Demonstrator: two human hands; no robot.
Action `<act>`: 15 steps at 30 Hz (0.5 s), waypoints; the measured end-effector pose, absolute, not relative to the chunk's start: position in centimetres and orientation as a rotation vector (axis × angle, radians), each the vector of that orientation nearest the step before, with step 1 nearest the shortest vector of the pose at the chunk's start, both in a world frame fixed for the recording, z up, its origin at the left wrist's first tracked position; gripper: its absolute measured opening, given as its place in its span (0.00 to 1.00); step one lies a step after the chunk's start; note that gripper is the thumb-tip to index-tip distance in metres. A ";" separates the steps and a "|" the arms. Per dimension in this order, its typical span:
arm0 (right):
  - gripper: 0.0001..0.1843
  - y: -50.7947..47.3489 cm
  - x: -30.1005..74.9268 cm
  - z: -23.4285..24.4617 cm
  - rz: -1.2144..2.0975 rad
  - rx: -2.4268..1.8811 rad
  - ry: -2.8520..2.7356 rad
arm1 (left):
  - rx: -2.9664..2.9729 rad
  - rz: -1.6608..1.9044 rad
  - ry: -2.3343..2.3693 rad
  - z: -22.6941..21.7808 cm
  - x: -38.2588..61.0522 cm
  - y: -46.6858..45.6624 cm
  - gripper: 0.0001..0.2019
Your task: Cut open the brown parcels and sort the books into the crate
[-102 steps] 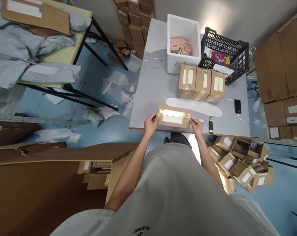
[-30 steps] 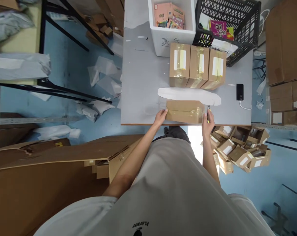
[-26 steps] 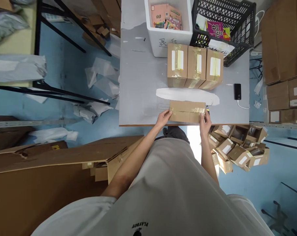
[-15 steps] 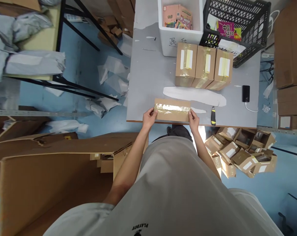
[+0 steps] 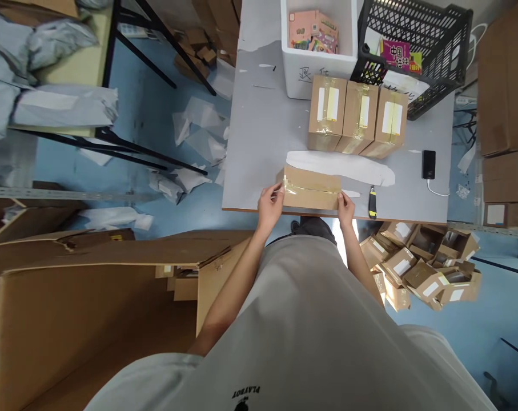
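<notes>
A brown cardboard box (image 5: 312, 187) sealed with clear tape lies at the near edge of the grey table (image 5: 262, 142). My left hand (image 5: 270, 203) grips its left end with the fingers curled on the taped corner. My right hand (image 5: 345, 205) holds its right end. The box is tilted, its far side raised a little. A yellow and black utility knife (image 5: 372, 202) lies on the table just right of my right hand.
Three taped boxes (image 5: 356, 117) stand in a row behind. A white foam bin (image 5: 314, 74), a black crate (image 5: 417, 51) and a phone (image 5: 429, 164) on a cable lie further back. Small open boxes (image 5: 421, 268) pile on the floor at right; big cartons (image 5: 91, 297) at left.
The box has been turned over between my hands several times and slid left and right along the table edge. Now its plain side faces up; both hands stay on its ends.
</notes>
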State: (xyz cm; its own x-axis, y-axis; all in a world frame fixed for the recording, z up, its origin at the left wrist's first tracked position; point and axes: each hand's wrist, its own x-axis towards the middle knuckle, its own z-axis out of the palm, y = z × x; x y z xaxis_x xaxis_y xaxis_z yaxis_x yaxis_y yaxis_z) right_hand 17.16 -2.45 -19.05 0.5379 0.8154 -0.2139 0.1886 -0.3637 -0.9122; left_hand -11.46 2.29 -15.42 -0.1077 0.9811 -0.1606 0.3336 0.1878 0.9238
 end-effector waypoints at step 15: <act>0.47 -5.1 16.3 -10.3 0.658 -1.926 -0.806 | 1.500 0.824 1.439 -13.8 -4.8 2.1 0.30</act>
